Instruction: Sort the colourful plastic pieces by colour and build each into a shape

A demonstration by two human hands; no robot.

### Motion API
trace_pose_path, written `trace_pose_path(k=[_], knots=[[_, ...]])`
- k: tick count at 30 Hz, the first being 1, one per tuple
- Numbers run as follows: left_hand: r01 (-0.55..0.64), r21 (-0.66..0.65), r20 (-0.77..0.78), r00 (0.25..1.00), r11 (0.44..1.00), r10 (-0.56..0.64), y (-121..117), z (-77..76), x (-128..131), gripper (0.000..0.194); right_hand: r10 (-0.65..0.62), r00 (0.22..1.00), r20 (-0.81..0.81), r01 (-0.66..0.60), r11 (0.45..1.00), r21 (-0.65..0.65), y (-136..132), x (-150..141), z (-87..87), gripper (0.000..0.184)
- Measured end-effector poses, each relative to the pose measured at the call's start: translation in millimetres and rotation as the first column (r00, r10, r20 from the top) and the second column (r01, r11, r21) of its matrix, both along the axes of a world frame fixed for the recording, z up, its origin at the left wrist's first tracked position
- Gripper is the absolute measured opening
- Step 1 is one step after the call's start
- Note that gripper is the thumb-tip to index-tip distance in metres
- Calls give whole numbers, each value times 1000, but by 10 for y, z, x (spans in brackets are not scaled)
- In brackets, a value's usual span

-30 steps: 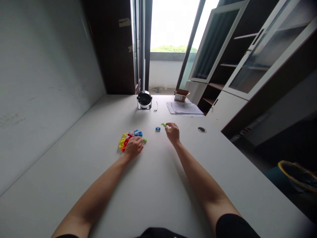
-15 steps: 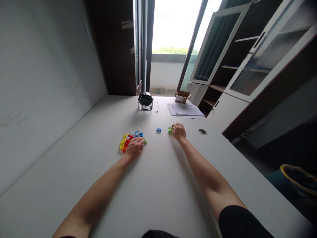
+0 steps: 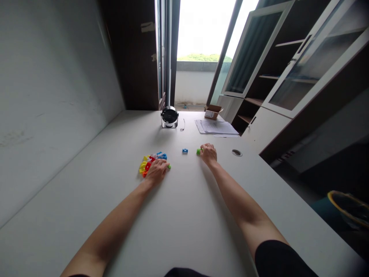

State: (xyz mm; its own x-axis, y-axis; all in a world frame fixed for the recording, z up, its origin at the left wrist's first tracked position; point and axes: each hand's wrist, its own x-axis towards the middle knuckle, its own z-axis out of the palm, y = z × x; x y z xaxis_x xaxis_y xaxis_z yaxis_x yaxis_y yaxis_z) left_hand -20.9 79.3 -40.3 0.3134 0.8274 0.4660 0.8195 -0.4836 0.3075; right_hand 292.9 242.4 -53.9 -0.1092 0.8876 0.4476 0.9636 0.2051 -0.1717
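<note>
My left hand (image 3: 156,170) is at the near right side of a pile of small plastic blocks (image 3: 142,167) in yellow, red, orange, white and blue. Its fingers are closed around a small green block (image 3: 169,166), which pokes out past the fingertips. Farther right, my right hand (image 3: 209,153) pinches another green block (image 3: 198,152) at the tabletop; the fingers cover part of it. Between the two hands a single blue block (image 3: 185,151) lies by itself on the white table (image 3: 178,207).
A round black device on a metal stand (image 3: 169,117) and a thin cord (image 3: 182,126) are toward the back. Papers (image 3: 217,127) and an open cardboard box (image 3: 212,112) lie at the back right. A cable hole (image 3: 236,152) is right of my right hand.
The green block in my left fingers has shifted slightly toward me. At my right hand the green block now looks lower and more compact, with the fingers pressed on it.
</note>
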Motion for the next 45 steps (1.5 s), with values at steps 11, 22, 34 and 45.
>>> trace_pose_path(k=[11, 22, 34, 45], knots=[[-79, -13, -56, 995, 997, 78, 27, -23, 2, 32, 109, 952, -286, -74, 989, 132, -272, -254, 139, 26], [-94, -10, -36, 995, 996, 93, 1, 20, 2, 25, 568, 702, -430, -606, 793, 58, -1000, -1076, 12, 17], [-95, 34, -65, 993, 995, 97, 20, 14, -26, 16, 592, 756, -277, -627, 777, -52, -1122, -1159, -66, 27], [-57, 87, -6, 998, 995, 58, 26, 19, -5, 19, 581, 737, -345, -618, 786, 3, -1118, -1149, -68, 13]])
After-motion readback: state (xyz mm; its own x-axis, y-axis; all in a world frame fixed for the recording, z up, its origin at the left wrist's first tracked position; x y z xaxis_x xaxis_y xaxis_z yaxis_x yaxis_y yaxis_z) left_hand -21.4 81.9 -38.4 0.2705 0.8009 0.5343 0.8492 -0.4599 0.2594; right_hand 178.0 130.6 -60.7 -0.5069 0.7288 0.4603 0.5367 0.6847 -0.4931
